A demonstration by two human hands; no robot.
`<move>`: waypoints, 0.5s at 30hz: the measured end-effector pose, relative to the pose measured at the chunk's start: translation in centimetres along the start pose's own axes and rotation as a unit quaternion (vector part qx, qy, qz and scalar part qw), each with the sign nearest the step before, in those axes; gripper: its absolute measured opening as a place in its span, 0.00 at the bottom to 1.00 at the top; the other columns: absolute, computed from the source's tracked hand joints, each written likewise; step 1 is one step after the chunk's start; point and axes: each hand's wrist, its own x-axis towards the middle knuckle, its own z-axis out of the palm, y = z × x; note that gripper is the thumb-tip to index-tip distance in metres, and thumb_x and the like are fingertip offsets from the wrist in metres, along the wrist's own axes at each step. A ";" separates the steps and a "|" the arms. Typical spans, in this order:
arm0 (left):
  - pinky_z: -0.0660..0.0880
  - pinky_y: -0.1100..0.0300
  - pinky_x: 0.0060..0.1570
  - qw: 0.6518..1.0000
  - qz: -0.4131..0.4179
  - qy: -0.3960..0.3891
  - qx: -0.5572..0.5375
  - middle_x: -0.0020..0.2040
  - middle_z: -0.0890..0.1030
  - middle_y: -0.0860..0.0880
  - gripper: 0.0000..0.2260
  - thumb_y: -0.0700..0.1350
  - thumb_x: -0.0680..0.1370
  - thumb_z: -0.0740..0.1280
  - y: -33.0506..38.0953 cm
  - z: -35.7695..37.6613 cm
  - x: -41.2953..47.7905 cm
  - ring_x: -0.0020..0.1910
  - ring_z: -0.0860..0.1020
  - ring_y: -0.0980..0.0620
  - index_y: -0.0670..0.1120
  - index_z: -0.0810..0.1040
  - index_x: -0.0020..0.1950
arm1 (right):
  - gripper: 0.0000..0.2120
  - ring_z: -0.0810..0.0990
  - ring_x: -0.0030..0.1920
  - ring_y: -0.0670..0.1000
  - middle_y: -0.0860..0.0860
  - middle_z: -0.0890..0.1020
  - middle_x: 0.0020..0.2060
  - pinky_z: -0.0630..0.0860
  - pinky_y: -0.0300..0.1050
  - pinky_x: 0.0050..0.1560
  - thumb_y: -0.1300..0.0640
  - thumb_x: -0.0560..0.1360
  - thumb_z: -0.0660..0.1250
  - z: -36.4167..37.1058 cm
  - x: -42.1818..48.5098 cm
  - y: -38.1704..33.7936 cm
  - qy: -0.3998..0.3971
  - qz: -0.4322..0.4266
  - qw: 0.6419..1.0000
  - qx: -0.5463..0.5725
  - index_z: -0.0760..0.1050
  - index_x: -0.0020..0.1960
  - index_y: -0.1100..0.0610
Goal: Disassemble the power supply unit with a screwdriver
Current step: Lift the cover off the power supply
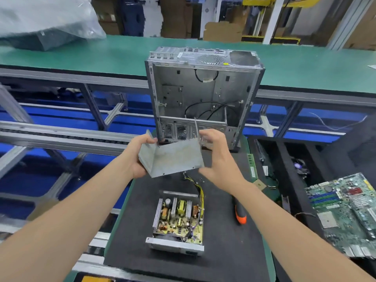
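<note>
Black foam mat (223, 257), factory bench. PSU cover (173, 157): bent sheet metal, held above mat; L hand (138, 157) grips left flange, R hand (217, 159) pinches right edge. PSU base (178, 222), board exposed: on mat below. Screwdriver (240, 212): lying near its right. PC chassis (203, 94): upright behind.

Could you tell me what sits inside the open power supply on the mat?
Inside the power supply a circuit board shows, with coils, silver cooling fins and yellow wires leading out. Whatever lies beneath the board is covered.
</note>
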 end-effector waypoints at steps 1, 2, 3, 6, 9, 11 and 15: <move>0.84 0.42 0.40 1.000 0.009 0.016 -0.021 0.47 0.88 0.43 0.19 0.45 0.74 0.68 0.0 0.2 0.1 0.41 0.87 0.39 0.47 0.81 0.65 | 0.42 0.72 0.69 0.46 0.46 0.69 0.70 0.75 0.43 0.65 0.60 0.70 0.74 0.4 0.1 0.5 -0.004 0.071 0.997 0.031 0.58 0.74 0.36; 0.83 0.41 0.37 0.999 0.017 0.031 -0.036 0.45 0.88 0.43 0.16 0.45 0.76 0.67 0.0 0.3 0.1 0.39 0.87 0.39 0.46 0.80 0.63 | 0.38 0.77 0.63 0.47 0.47 0.75 0.66 0.77 0.45 0.61 0.58 0.71 0.73 0.8 0.3 1.1 -0.019 0.142 0.989 0.033 0.60 0.74 0.38; 0.83 0.41 0.35 0.998 0.023 0.043 -0.044 0.44 0.88 0.42 0.14 0.45 0.76 0.66 0.1 0.4 0.2 0.39 0.87 0.39 0.45 0.80 0.61 | 0.33 0.80 0.57 0.49 0.50 0.79 0.62 0.77 0.45 0.55 0.56 0.73 0.72 1.2 0.5 1.9 -0.051 0.202 0.978 0.011 0.62 0.74 0.42; 0.84 0.43 0.41 0.996 0.032 0.064 -0.045 0.50 0.88 0.40 0.15 0.46 0.77 0.66 0.2 0.3 0.3 0.43 0.88 0.38 0.43 0.79 0.61 | 0.27 0.81 0.59 0.54 0.54 0.81 0.64 0.75 0.44 0.53 0.50 0.78 0.70 3.1 0.5 4.0 -0.175 0.287 0.940 -0.057 0.68 0.75 0.52; 0.81 0.41 0.58 0.995 0.031 0.088 -0.035 0.59 0.86 0.41 0.20 0.48 0.77 0.66 0.2 0.1 1.0 0.54 0.86 0.39 0.41 0.78 0.67 | 0.31 0.77 0.67 0.56 0.54 0.77 0.70 0.72 0.44 0.58 0.46 0.79 0.71 5.1 0.3 4.7 -0.235 0.331 0.914 -0.015 0.66 0.77 0.55; 0.76 0.41 0.67 0.993 0.032 0.110 -0.029 0.65 0.83 0.42 0.23 0.47 0.78 0.66 0.3 -0.1 1.5 0.62 0.83 0.39 0.41 0.77 0.72 | 0.34 0.77 0.67 0.56 0.54 0.74 0.72 0.74 0.46 0.60 0.47 0.78 0.74 6.2 0.5 4.9 -0.248 0.367 0.896 0.026 0.65 0.78 0.55; 0.72 0.43 0.72 0.990 0.037 0.123 -0.055 0.65 0.83 0.43 0.17 0.45 0.78 0.63 0.5 -0.8 3.0 0.58 0.81 0.41 0.38 0.80 0.62 | 0.31 0.84 0.50 0.54 0.58 0.80 0.62 0.80 0.49 0.52 0.63 0.72 0.78 7.9 0.6 5.0 -0.189 0.468 0.855 0.121 0.71 0.72 0.57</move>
